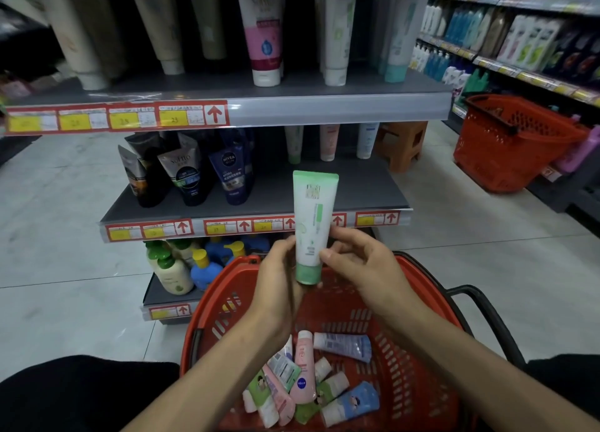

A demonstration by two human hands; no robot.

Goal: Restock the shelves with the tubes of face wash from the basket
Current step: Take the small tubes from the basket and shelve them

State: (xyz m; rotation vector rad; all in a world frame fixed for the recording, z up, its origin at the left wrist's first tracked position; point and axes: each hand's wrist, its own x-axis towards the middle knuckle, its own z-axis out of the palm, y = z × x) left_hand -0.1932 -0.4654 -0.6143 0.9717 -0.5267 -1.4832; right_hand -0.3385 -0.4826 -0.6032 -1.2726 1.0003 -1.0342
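Observation:
A white tube of face wash with a green cap (312, 223) stands upright, cap down, in front of the middle shelf (259, 201). My left hand (279, 269) grips its lower part from the left. From the right, my right hand (354, 262) pinches it with thumb and fingers. Both hands hover over a red basket (418, 350) that holds several more tubes (305, 376) in pink, green, blue and white. Three tubes (329, 141) stand at the back of the middle shelf.
Dark tubes (191, 168) fill the middle shelf's left side. The top shelf (292, 87) carries tall tubes, the bottom shelf pump bottles (181, 266). A second red basket (513, 139) and a brown stool (402, 142) stand in the aisle at right, beside stocked shelves.

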